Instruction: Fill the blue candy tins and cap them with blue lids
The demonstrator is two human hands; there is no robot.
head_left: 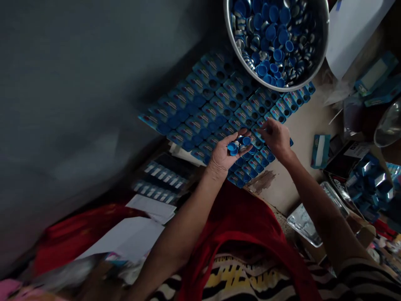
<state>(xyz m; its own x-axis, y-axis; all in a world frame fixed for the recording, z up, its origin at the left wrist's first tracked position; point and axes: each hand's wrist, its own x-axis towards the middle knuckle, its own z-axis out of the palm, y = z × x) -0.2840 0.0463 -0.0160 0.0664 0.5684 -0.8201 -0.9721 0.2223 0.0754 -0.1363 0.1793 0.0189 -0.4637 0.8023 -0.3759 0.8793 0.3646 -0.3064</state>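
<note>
My left hand (222,154) is cupped palm up around several small round blue-and-silver caps (232,147). It is held above rows of blue printed cards (216,104), many with a dark round spot near one end. To its right, my right hand (277,136) has its fingertips pinched together, low over the cards on the right side. Whatever lies between those fingertips is hidden. Beyond both hands, a large round metal bowl (230,31) holds a heap of the same blue and silver caps.
A dark wall (78,83) rises on the left. On the right are a small teal box (320,151), a clear plastic tray (305,225) and a pile of shiny blue pieces (369,179). White sheets (122,242) and red cloth (75,234) lie at lower left.
</note>
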